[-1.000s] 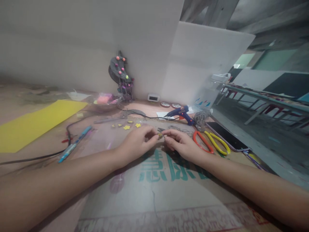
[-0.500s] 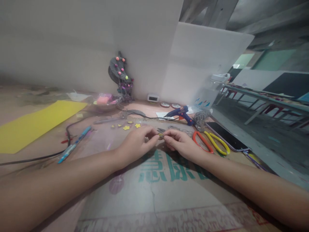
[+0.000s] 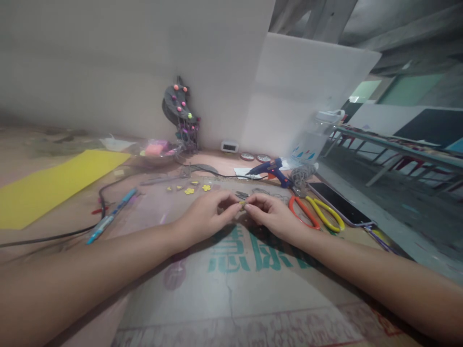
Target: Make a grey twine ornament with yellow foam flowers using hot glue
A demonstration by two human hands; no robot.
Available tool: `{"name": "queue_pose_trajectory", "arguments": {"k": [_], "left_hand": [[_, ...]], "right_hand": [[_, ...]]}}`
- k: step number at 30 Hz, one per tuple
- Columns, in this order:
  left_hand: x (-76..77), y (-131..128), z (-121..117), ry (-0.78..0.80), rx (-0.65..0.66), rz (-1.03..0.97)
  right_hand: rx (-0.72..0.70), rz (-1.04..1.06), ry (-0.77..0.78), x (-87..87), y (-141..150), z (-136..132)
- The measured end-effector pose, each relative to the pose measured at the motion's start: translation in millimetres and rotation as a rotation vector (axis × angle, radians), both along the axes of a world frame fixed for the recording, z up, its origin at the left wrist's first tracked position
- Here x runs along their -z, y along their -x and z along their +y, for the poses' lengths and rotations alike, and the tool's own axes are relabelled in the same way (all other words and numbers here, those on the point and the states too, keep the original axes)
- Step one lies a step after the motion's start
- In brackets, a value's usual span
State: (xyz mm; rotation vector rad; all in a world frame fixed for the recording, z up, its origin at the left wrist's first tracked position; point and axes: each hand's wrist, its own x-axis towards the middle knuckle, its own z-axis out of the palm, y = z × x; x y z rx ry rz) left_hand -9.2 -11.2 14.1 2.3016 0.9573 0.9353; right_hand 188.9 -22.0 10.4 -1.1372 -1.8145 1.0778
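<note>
Between my two hands is a small yellow piece (image 3: pixel 242 205), mostly covered by fingertips, so its exact shape is hard to make out. My left hand (image 3: pixel 213 212) pinches it from the left with thumb and index finger. From the right, the thumb and index finger of my right hand (image 3: pixel 269 212) close on its other side. Just beyond the fingertips lie scissor blades (image 3: pixel 241 194); scissors with red and yellow handles (image 3: pixel 307 212) rest by my right hand. Several yellow flower cutouts (image 3: pixel 189 191) and bits lie beyond my left hand.
A blue glue gun (image 3: pixel 267 168) with a cord lies at the back right, near grey yarn (image 3: pixel 304 173) and a phone (image 3: pixel 340 205). Leftward are a blue pen (image 3: pixel 112 217) and a yellow sheet (image 3: pixel 61 185). A decorated grey moon (image 3: pixel 177 106) leans on the wall.
The fingertips have shifted slightly around the small yellow piece, and a bit more of its yellow shows. The rest of the table looks the same.
</note>
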Motion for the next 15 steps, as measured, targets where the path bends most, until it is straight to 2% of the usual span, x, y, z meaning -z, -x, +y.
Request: {"name": "queue_pose_trajectory", "arguments": {"k": [15], "left_hand": [[-1.1, 0.1, -0.9, 0.027, 0.008, -0.005]], "right_hand": [[0.011, -0.123, -0.132, -0.5, 0.2, -3.0]]}}
